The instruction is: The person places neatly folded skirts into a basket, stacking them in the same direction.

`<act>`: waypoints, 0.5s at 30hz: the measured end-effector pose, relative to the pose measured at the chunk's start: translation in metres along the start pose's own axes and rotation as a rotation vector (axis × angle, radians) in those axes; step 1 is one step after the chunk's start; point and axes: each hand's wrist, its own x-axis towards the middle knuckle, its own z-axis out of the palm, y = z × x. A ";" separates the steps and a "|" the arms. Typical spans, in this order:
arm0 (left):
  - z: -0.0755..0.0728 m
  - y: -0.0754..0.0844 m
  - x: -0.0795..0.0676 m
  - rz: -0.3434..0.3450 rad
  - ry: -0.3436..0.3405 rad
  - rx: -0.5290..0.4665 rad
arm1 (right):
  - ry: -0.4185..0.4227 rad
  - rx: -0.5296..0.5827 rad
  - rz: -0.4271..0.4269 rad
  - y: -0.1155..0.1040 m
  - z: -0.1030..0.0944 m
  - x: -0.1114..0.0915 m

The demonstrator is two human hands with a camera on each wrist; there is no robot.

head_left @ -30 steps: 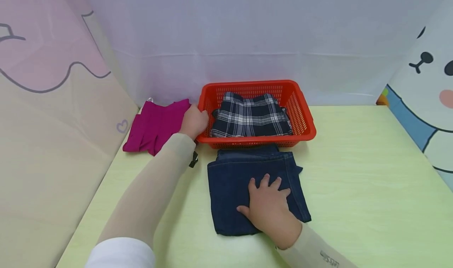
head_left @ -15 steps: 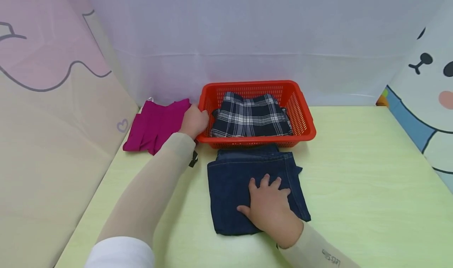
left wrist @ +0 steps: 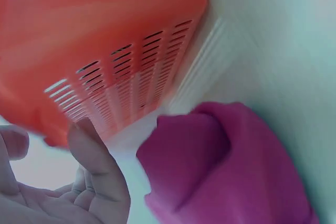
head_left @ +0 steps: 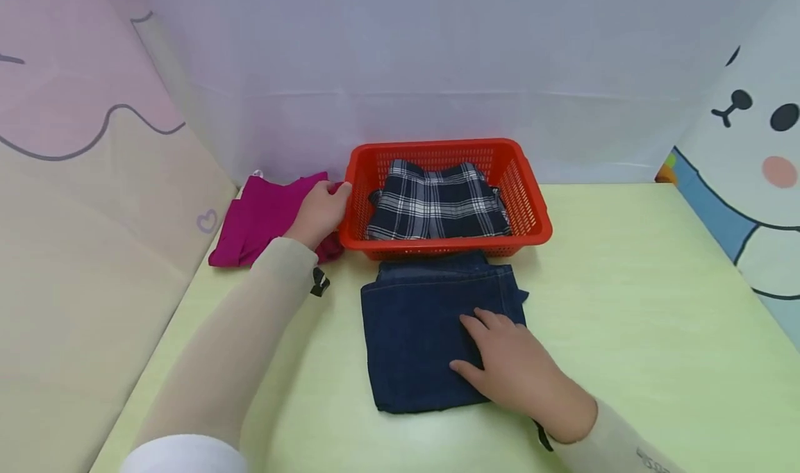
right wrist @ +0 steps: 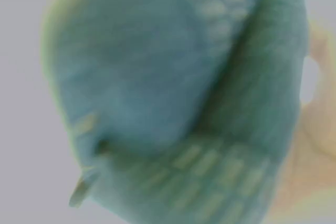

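Lying on pale yellow-green tabletop (head_left: pixel 631 299): folded dark-blue denim garment (head_left: pixel 419 348), just in front of red perforated plastic basket (head_left: pixel 446 245). Left hand (head_left: pixel 317 214), thumb apart, beside basket, by magenta cloth (head_left: pixel 262 212); right hand (head_left: pixel 515 365) wide over denim (wrist view blurred). Whitish sheet (head_left: pixel 437 56) behind, cartoon-printed side walls (head_left: pixel 75 230).

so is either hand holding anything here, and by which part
Nothing appears to be held: the left hand is open beside the red basket, the right hand open over the folded denim.

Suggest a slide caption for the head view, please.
Left hand beside red basket of plaid cloth, right hand over denim.
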 end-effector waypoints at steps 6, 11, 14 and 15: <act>-0.012 -0.015 -0.034 0.037 -0.005 -0.009 | 0.060 0.143 -0.049 0.023 -0.004 -0.009; -0.008 -0.032 -0.064 0.034 -0.038 -0.062 | 0.164 0.347 -0.054 0.048 -0.006 -0.012; -0.002 -0.041 -0.082 0.057 -0.073 -0.070 | 0.190 0.525 -0.041 0.061 -0.009 -0.009; 0.000 -0.044 -0.089 0.064 -0.086 -0.062 | 0.185 0.578 -0.030 0.064 -0.010 -0.007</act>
